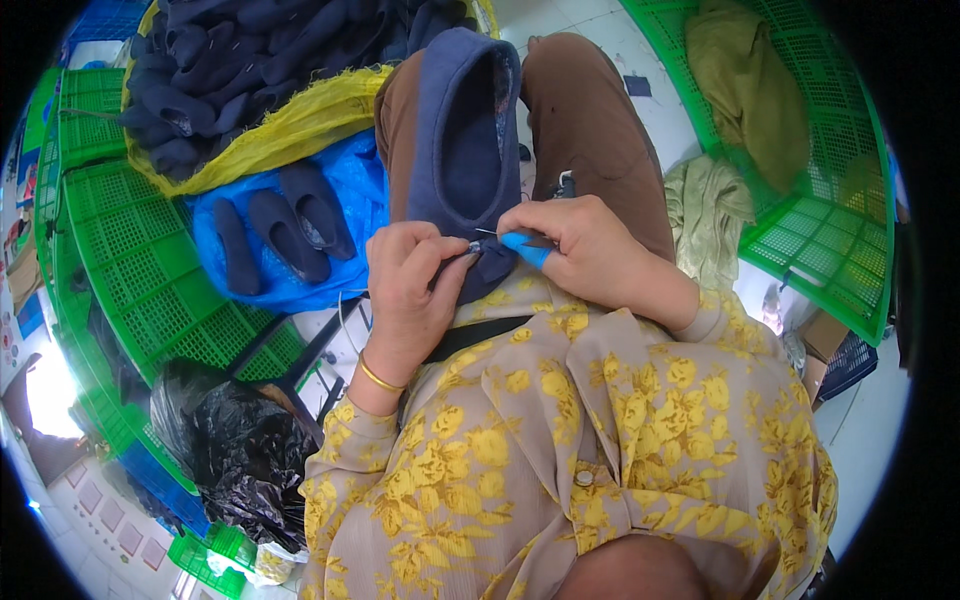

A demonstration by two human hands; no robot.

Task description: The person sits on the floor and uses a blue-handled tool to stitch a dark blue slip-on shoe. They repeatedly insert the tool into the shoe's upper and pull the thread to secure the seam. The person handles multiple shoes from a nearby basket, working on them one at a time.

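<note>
A navy fabric slipper (437, 150) lies lengthwise over my lap, its opening up and a patterned lining showing inside. My left hand (410, 275) is closed in a pinch on the slipper's near end, where the cloth is bunched and a bit of lining shows. Just to the right, my right hand (585, 245) pinches a thin needle (486, 231) that points left toward that cloth. Blue tape wraps a finger of this hand. A small dark tool with a metal end (567, 184) shows just beyond the right knuckles; how it is held is hidden.
Many navy slippers fill a yellow woven sack (290, 130) at the far left. Several more slippers (285, 235) lie on blue plastic sheeting (350, 185). Green crates (140, 270) stand left, another crate (835, 240) right with olive cloth (745, 90). A black plastic bag (225, 440) sits near left.
</note>
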